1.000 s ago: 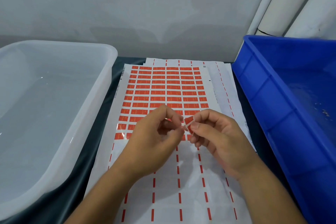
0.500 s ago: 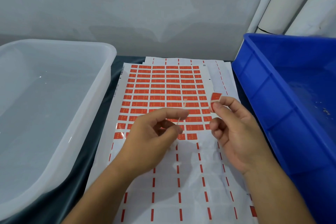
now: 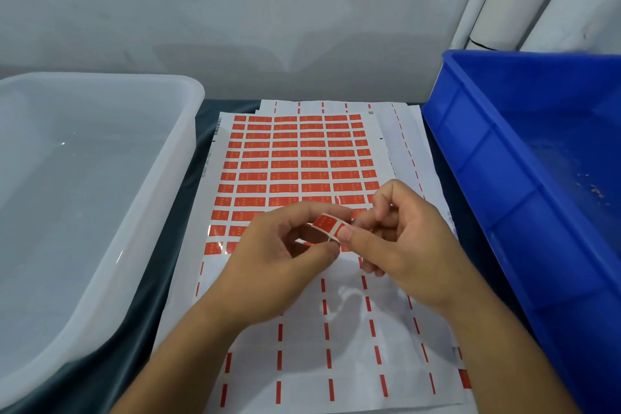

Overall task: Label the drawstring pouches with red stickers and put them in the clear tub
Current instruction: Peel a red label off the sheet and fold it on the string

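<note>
**Sticker brought back between both hands**

Head view: Since half a second earlier, the right hand (image 3: 408, 245) had come back in from the right and lower, meeting the left hand (image 3: 279, 257) again above the sticker sheet (image 3: 292, 161); the red sticker (image 3: 327, 224), then held up alone at the right fingertips, now spanned both hands. The right thumb and forefinger pinched its lower-right end, while the left forefinger and thumb were curled at its other end. Its long axis ran diagonally, from upper left down to lower right, printed red face up toward the camera, with a white border along the lower edge. It hovered over the nearer rows of the sheet, about midway between the clear tub (image 3: 100, 198) on the left and the blue bin (image 3: 524, 178) on the right. No pouch could be made out.
</note>
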Tool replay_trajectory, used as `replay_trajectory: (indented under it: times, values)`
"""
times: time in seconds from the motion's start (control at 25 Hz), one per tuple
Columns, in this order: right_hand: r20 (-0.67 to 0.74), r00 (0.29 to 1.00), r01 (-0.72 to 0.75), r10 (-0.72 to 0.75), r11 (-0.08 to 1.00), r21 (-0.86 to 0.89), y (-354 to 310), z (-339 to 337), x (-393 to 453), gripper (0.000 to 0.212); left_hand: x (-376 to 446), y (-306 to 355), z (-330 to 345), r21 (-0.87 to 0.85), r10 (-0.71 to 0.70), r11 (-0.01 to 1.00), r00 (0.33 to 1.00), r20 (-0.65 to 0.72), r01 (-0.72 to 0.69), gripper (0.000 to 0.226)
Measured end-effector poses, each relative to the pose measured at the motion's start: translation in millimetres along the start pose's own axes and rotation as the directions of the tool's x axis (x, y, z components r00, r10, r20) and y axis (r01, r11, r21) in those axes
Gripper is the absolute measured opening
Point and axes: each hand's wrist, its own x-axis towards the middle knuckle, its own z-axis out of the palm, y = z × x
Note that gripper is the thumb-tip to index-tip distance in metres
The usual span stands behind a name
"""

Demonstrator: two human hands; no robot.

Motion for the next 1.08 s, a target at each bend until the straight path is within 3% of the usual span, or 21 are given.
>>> replay_trajectory:
  times: [0.24,0.48,0.72,0.92,1.08]
  values:
    - [-0.021,1.000,-0.017,0.015,0.998,-0.056,3.7,-0.8,1.2,0.032,1.0,-0.8,3.2,-0.012,0.018,1.000,0.999,-0.029,-0.018,0.021]
    - [-0.026,0.999,-0.039,0.038,0.999,-0.036,4.3,1.9,2.3,0.029,3.2,-3.6,4.5,0.009,0.016,1.000,0.997,-0.076,-0.015,0.037]
    - [0.036,0.999,0.005,-0.005,1.000,-0.012,6.2,4.8,1.8,0.017,2.3,-3.8,5.8,0.008,0.005,1.000,0.997,-0.075,-0.005,0.037]
    - [-0.066,0.995,0.074,-0.075,0.997,-0.020,6.1,8.3,2.6,0.011,1.6,-3.3,9.5,-0.024,0.008,1.000,0.997,-0.081,-0.010,0.034]
    - [-0.110,0.993,0.047,-0.043,0.998,0.033,5.0,12.5,1.2,0.009,2.7,-1.8,11.7,-0.043,0.001,0.999,0.987,-0.158,-0.008,0.031]
